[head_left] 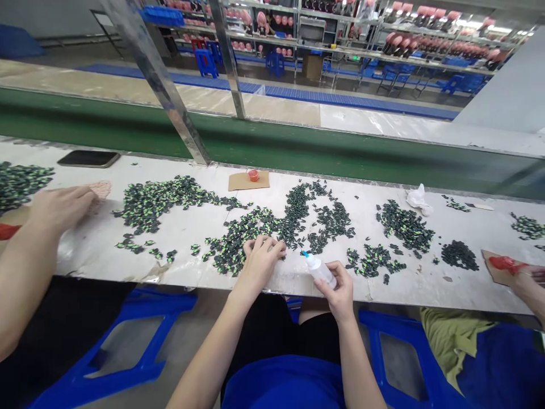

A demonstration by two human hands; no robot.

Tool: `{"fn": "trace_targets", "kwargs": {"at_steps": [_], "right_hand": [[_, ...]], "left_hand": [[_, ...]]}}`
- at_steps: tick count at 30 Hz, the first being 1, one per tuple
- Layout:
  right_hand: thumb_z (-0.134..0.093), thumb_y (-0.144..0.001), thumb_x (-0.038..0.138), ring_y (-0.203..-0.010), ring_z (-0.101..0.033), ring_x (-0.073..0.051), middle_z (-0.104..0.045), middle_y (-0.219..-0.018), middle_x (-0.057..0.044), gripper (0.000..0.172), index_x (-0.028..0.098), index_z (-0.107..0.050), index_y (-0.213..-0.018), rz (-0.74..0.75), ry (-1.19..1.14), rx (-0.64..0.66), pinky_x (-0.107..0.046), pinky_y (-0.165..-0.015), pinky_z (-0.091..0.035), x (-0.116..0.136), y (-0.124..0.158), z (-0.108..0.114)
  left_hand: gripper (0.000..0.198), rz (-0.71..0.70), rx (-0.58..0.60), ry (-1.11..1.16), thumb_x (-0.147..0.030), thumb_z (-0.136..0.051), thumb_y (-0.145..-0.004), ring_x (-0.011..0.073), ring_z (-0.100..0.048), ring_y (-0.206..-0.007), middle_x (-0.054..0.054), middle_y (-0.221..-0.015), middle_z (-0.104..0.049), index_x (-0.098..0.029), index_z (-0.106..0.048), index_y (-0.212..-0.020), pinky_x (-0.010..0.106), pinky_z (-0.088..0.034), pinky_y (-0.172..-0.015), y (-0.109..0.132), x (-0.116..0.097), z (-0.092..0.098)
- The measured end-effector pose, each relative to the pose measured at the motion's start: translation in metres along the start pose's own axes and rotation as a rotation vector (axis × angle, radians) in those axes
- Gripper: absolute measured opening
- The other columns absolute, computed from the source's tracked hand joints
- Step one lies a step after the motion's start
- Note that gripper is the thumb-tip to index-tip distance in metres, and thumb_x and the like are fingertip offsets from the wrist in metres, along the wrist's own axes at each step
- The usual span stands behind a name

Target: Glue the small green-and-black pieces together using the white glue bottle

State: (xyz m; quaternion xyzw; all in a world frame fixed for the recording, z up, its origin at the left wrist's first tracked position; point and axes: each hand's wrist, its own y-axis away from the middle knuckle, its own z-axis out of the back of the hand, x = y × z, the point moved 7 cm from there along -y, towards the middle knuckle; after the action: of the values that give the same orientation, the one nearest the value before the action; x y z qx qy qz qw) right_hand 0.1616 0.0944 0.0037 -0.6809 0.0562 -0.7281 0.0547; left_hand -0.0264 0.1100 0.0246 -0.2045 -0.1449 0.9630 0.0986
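Observation:
My right hand is closed around a white squeeze bottle with a narrow blue tip, which leans up and to the left just over the table. My left hand has its fingers curled down at the edge of a pile of small dark pieces with bright green marks. A small dark bit shows by its fingertips, but what they grip is hidden. Beyond both hands is a heap of small plain dark pieces. Another small pile of dark and green pieces is right of my right hand.
A red cup stands on cardboard at the back. Further piles, a phone and crumpled tissue lie along the table. Co-workers' hands are at left and right. Metal posts rise behind a green belt.

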Motion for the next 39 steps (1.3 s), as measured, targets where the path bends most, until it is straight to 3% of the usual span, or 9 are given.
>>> {"fn": "trace_targets", "kwargs": {"at_steps": [4,8,12,16,21,29,39], "right_hand": [[-0.073,-0.064,0.044,-0.042,-0.036,-0.008,-0.042,-0.051,0.008,0.032,0.02,-0.052,-0.07,-0.101,-0.205,-0.121,-0.021,-0.04,-0.029,-0.006,-0.004,0.012],[-0.067,-0.07,0.049,-0.042,-0.031,-0.007,-0.035,-0.051,0.009,0.036,0.021,-0.045,-0.065,-0.135,-0.302,-0.18,-0.021,-0.04,-0.027,-0.009,-0.005,0.015],[-0.062,-0.076,0.05,-0.041,-0.036,-0.009,-0.039,-0.048,0.008,0.037,0.022,-0.041,-0.064,-0.124,-0.175,-0.181,-0.022,-0.04,-0.028,-0.009,-0.004,0.016],[-0.068,-0.073,0.044,-0.044,-0.038,-0.009,-0.041,-0.048,0.007,0.039,0.021,-0.041,-0.058,-0.072,0.012,-0.189,-0.022,-0.044,-0.03,-0.002,-0.003,0.019],[-0.073,-0.066,0.043,-0.045,-0.037,-0.008,-0.043,-0.05,0.007,0.036,0.02,-0.046,-0.059,-0.052,0.115,-0.237,-0.022,-0.044,-0.031,0.006,-0.002,0.026],[-0.063,-0.076,0.049,-0.045,-0.046,-0.012,-0.048,-0.049,0.006,0.035,0.021,-0.046,-0.063,-0.098,0.211,-0.255,-0.024,-0.046,-0.038,-0.006,0.005,0.039],[-0.061,-0.077,0.051,-0.047,-0.044,-0.012,-0.046,-0.05,0.006,0.038,0.021,-0.044,-0.061,-0.107,0.312,-0.188,-0.024,-0.047,-0.037,0.001,0.002,0.031]], "left_hand": [[0.012,-0.084,-0.021,0.14,-0.019,-0.055,-0.09,0.0228,-0.056,-0.1,0.002,-0.088,-0.072,-0.024,-0.063,-0.083,0.04,-0.026,-0.085,0.019,-0.013,0.0],[0.015,-0.116,-0.011,0.262,-0.018,-0.055,-0.09,0.0233,-0.058,-0.103,0.0,-0.088,-0.074,-0.023,-0.064,-0.079,0.041,-0.025,-0.087,0.035,-0.025,-0.006],[0.013,-0.073,-0.032,0.277,-0.019,-0.058,-0.088,0.0239,-0.059,-0.104,0.0,-0.09,-0.075,-0.024,-0.065,-0.08,0.041,-0.025,-0.087,0.039,-0.024,-0.008],[0.005,-0.044,-0.02,0.264,-0.021,-0.062,-0.086,0.0249,-0.059,-0.106,0.002,-0.092,-0.075,-0.024,-0.065,-0.088,0.04,-0.026,-0.086,0.036,-0.022,-0.008],[0.009,-0.047,0.027,0.263,-0.021,-0.062,-0.086,0.0248,-0.059,-0.109,0.003,-0.096,-0.074,-0.024,-0.064,-0.095,0.041,-0.025,-0.089,0.032,-0.022,-0.012],[0.004,0.004,0.016,0.329,-0.02,-0.064,-0.084,0.0204,-0.065,-0.096,0.0,-0.089,-0.074,-0.023,-0.065,-0.083,0.042,-0.024,-0.094,0.029,-0.018,-0.018],[0.006,0.036,0.046,0.368,-0.023,-0.062,-0.086,0.0211,-0.066,-0.095,0.001,-0.088,-0.074,-0.023,-0.066,-0.081,0.044,-0.024,-0.096,0.029,-0.017,-0.02]]}}
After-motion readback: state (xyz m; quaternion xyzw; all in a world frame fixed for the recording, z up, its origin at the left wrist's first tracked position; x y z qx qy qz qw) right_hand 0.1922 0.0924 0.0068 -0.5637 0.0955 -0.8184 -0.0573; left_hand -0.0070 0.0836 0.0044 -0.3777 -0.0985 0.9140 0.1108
